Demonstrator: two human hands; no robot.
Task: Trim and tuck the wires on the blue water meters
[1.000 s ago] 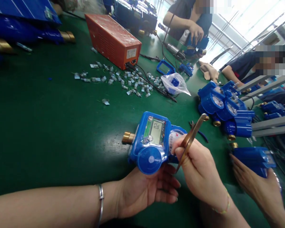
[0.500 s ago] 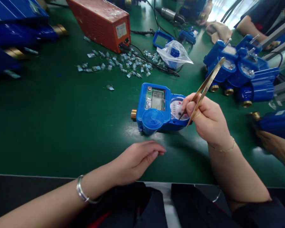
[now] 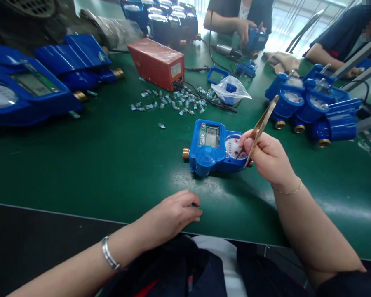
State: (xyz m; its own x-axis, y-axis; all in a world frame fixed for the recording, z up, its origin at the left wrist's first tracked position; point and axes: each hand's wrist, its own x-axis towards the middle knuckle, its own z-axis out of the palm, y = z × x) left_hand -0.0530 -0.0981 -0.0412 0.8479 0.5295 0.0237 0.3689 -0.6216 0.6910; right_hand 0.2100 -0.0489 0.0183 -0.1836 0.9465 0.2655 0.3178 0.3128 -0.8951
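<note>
Head view, right hand (image 3: 270, 159): fingers pinched around slender bronze-coloured metal tweezers (image 3: 266, 119), prongs slightly apart.
Blue plastic meter (image 3: 221, 159): lying face up on the smooth green table (image 3: 111, 165), its round white dial (image 3: 231, 144) under the tweezer tips; contact is hard to confirm.
Dial: a slipping prong could scratch its face.
Left hand (image 3: 174, 212): loosely curled, holding nothing visible, apart from the meter; without its bracing, the meter could skid if pressed.

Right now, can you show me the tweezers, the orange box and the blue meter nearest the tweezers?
Tweezers (image 3: 264, 123), head view: middle of one metal arm.
Orange box (image 3: 151, 67), head view: its long side.
Blue meter (image 3: 221, 154), head view: blue casing near its middle.
</note>
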